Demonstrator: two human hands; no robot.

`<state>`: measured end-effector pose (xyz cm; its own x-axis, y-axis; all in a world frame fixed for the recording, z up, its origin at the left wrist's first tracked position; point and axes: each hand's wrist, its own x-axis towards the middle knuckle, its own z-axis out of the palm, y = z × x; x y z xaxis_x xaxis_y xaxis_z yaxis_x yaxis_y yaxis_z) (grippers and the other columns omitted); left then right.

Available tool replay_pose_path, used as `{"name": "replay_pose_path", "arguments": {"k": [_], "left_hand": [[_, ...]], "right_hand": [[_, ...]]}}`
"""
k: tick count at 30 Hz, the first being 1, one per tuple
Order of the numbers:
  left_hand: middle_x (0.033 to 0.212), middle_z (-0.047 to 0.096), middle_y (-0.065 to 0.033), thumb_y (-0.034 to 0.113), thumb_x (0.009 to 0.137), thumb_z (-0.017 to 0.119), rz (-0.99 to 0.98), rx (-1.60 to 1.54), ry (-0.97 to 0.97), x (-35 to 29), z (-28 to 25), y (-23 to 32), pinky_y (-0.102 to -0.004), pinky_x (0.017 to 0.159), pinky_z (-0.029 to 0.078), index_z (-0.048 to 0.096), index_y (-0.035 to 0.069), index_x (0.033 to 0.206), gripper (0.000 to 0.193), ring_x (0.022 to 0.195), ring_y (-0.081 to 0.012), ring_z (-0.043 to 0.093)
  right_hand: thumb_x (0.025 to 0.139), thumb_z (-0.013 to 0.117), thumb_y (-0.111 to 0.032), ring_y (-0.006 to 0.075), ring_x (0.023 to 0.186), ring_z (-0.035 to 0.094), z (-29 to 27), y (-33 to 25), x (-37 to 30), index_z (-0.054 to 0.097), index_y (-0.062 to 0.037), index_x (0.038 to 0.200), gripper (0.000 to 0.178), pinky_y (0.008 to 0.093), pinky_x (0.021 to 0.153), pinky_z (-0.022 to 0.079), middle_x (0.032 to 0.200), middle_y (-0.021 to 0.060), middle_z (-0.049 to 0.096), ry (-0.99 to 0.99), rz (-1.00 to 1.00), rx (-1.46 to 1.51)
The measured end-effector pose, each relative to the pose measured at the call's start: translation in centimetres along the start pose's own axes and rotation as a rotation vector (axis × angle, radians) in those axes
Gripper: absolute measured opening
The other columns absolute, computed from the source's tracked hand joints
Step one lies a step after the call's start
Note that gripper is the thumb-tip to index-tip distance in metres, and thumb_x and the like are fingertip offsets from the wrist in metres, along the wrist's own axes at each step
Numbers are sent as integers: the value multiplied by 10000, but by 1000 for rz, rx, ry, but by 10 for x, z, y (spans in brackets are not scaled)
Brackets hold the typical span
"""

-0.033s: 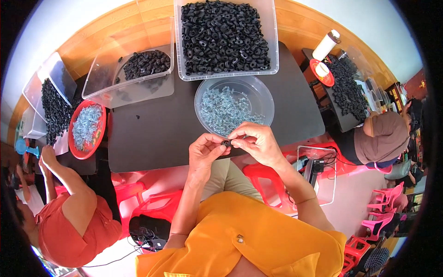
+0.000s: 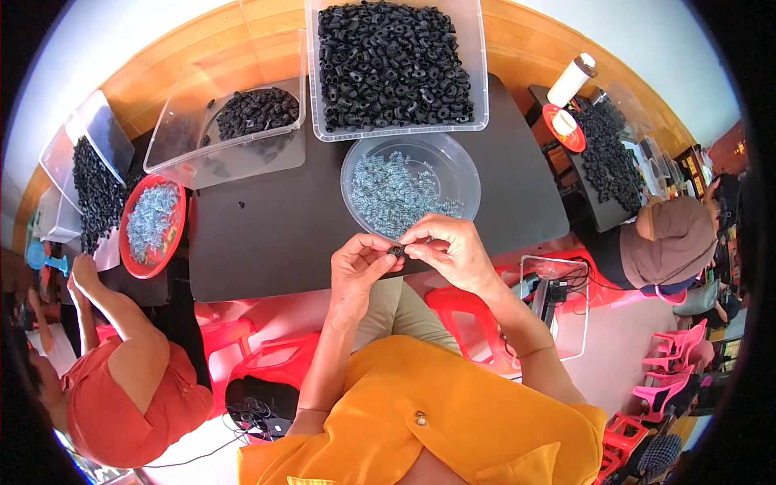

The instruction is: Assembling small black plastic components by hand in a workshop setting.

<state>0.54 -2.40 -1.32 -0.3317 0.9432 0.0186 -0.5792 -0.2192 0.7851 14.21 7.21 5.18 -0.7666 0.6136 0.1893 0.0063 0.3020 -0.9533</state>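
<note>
- Dark table (image 2: 267, 250) in front of a seated person in a yellow shirt (image 2: 404, 388).
- At its far side, a clear tub (image 2: 400, 132) heaped with black pieces (image 2: 396, 65); left of it, a clear bin (image 2: 179, 149) holding a smaller pile.
- Between tub and hands, a round clear bowl (image 2: 472, 182) of silvery springs (image 2: 388, 190); the right hand covers part of its near rim.
- To the left, a co-worker in red (image 2: 129, 392) near a red tray (image 2: 151, 272) of springs; to the right, another in brown (image 2: 667, 242).
- Left hand (image 2: 356, 267): raised over the table's near edge, thumb and forefinger pinching one small black part (image 2: 395, 251).
- Right hand (image 2: 450, 246): bent inward, fingertips narrow, at the part's right side; whether they grip anything, I cannot tell.
- Both forearms rise from below, converging.
</note>
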Motion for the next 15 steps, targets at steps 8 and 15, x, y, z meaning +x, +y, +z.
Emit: {"name": "replay_pose_path", "arguments": {"k": [8, 15], "left_hand": [[859, 629, -88, -89, 760, 617, 37, 123, 9, -1, -3, 0, -277, 721, 537, 571, -7, 894, 164, 764, -138, 616], [863, 629, -86, -92, 769, 609, 35, 130, 21, -3, -3, -3, -270, 737, 532, 572, -14, 904, 160, 784, -141, 615]], "right_hand": [[778, 601, 67, 163, 706, 631, 3, -1, 1, 615, 24, 877, 109, 252, 620, 531, 799, 97, 599, 27, -81, -183], [756, 610, 68, 215, 680, 640, 4, -1, 2, 619, 9, 864, 124, 277, 589, 515, 792, 111, 606, 15, -138, -265]]}}
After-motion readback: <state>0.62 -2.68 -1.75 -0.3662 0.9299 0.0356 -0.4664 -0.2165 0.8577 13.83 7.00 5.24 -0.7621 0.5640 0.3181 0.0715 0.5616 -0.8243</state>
